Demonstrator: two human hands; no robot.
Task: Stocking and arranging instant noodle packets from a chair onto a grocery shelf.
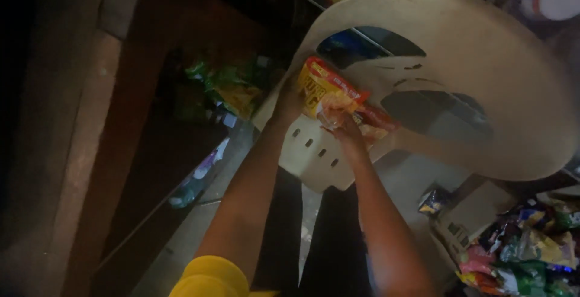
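Both my hands hold a yellow and red snack packet point(326, 89) over the seat of a cream plastic chair point(483, 61). My left hand point(289, 105) grips the packet's left end. At the packet's lower right edge, my right hand point(349, 134) pinches it, beside a second red packet point(376, 119) lying on the chair seat. My left arm wears a yellow sleeve point(211, 276).
A cardboard box point(468, 215) and a heap of coloured snack packets point(525, 252) lie at the lower right. Green and yellow packets point(226, 89) sit on a dark shelf at the left. A wooden frame point(115, 122) runs down the left side. The floor point(399, 182) is grey.
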